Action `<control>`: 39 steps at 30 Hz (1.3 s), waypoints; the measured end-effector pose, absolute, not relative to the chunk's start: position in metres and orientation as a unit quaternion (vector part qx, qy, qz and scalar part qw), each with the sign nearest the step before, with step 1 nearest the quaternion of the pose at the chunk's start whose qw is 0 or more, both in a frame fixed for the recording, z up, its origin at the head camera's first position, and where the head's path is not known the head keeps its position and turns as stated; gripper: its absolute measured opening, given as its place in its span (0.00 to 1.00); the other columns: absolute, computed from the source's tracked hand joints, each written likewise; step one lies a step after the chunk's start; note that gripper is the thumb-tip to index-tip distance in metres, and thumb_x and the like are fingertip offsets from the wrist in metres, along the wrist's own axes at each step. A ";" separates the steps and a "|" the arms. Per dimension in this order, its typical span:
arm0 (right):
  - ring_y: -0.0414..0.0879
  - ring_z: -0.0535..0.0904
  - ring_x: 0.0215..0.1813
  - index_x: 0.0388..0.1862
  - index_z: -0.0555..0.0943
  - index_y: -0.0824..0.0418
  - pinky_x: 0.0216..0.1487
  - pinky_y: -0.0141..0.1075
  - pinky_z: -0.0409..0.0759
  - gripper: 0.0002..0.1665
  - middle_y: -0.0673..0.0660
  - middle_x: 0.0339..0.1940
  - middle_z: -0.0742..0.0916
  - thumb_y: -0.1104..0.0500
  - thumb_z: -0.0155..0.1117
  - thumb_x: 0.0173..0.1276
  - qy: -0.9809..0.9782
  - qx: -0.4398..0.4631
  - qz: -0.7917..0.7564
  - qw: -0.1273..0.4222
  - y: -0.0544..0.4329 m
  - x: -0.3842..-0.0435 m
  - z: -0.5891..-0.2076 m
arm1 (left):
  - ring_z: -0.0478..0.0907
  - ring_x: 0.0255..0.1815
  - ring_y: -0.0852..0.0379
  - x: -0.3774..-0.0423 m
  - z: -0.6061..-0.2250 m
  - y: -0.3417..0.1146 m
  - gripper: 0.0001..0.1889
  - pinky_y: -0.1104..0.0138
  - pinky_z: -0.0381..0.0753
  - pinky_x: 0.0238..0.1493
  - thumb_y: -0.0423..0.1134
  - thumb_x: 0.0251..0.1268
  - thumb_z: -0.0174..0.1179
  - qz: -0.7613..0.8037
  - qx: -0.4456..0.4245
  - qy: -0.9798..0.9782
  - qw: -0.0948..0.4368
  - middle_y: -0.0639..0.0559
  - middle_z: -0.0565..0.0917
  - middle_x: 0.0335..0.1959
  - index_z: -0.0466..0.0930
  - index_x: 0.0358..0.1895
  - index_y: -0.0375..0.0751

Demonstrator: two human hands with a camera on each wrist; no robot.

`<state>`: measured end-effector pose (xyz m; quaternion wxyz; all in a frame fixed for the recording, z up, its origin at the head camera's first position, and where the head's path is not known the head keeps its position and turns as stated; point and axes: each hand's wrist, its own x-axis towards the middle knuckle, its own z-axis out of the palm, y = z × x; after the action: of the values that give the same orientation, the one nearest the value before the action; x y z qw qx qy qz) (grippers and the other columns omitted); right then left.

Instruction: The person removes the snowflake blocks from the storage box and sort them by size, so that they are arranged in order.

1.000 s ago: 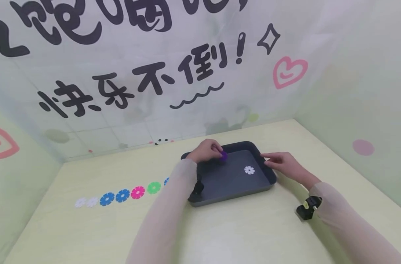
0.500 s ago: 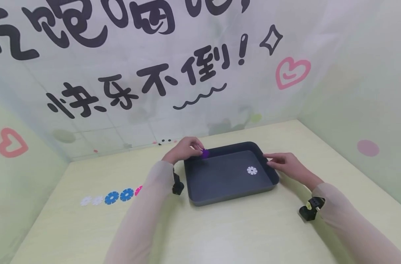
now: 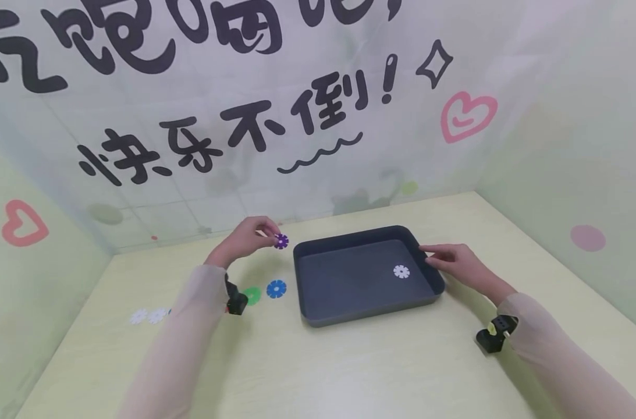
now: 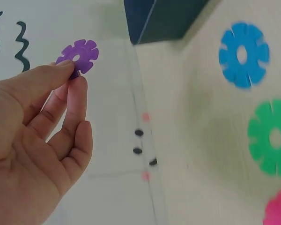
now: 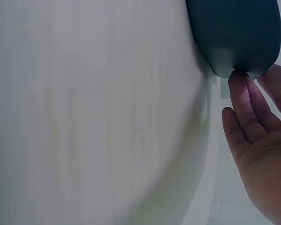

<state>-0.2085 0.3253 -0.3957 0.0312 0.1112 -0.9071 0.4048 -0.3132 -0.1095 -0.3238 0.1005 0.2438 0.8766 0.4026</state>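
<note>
In the head view, my left hand (image 3: 247,237) pinches a purple notched building disc (image 3: 281,241) between thumb and fingertips. It holds the disc in the air, left of a dark grey rectangular tray (image 3: 359,279). One white disc (image 3: 401,272) lies inside that tray, toward its right side. At the tray's right wall my right hand (image 3: 461,265) grips the rim; the right wrist view shows fingertips (image 5: 239,77) against the outside. Below my left hand, a blue disc (image 3: 276,288) and a green disc (image 3: 252,295) lie on the table.
Further left on the table are two white discs (image 3: 147,316). My left sleeve (image 3: 176,337) hides part of the row; a pink disc (image 4: 277,208) shows in the left wrist view. Behind the table (image 3: 359,366) stands a wall sheet (image 3: 202,192) with large black lettering.
My left hand has carried the purple disc leftward, from over the tray to beyond its left edge. My right hand stays at the tray's right wall. The view has shifted slightly.
</note>
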 end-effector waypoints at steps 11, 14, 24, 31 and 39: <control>0.35 0.77 0.37 0.56 0.73 0.73 0.35 0.29 0.74 0.23 0.66 0.44 0.83 0.61 0.60 0.65 -0.898 0.114 0.423 0.031 0.324 -0.206 -0.398 | 0.74 0.42 0.47 -0.309 -0.319 -0.191 0.07 0.56 0.71 0.44 0.32 0.60 0.59 0.371 0.211 0.900 0.090 0.45 0.78 0.35 0.77 0.40 0.35; 0.35 0.77 0.37 0.56 0.73 0.73 0.35 0.29 0.74 0.23 0.65 0.42 0.84 0.62 0.60 0.65 -0.899 0.114 0.422 0.033 0.324 -0.206 -0.398 | 0.75 0.41 0.48 -0.305 -0.317 -0.215 0.07 0.56 0.73 0.44 0.33 0.61 0.58 0.362 0.203 0.906 0.088 0.45 0.78 0.35 0.77 0.41 0.36; 0.36 0.77 0.37 0.56 0.73 0.72 0.35 0.29 0.74 0.23 0.63 0.39 0.84 0.61 0.60 0.65 -0.898 0.114 0.424 0.030 0.323 -0.205 -0.399 | 0.75 0.47 0.45 -0.285 -0.312 -0.294 0.14 0.56 0.74 0.44 0.41 0.62 0.59 0.313 0.173 0.930 0.083 0.46 0.80 0.37 0.76 0.45 0.34; 0.36 0.77 0.36 0.56 0.73 0.72 0.35 0.29 0.74 0.23 0.63 0.39 0.84 0.62 0.60 0.65 -0.902 0.116 0.414 0.040 0.325 -0.207 -0.399 | 0.77 0.38 0.55 -0.264 -0.323 -0.340 0.20 0.58 0.76 0.40 0.42 0.62 0.59 0.287 0.154 0.941 0.089 0.45 0.80 0.39 0.75 0.52 0.32; 0.36 0.77 0.36 0.56 0.73 0.72 0.34 0.29 0.74 0.23 0.62 0.38 0.84 0.61 0.60 0.65 -0.903 0.116 0.412 0.040 0.325 -0.208 -0.397 | 0.80 0.36 0.60 -0.250 -0.343 -0.375 0.22 0.56 0.76 0.39 0.37 0.65 0.55 0.322 0.104 0.934 0.112 0.39 0.82 0.41 0.69 0.55 0.23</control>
<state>-0.2080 0.3252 -0.3973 0.0401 0.1158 -0.9031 0.4117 -0.2499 -0.3753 -0.3428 0.1119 0.1035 0.9345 0.3217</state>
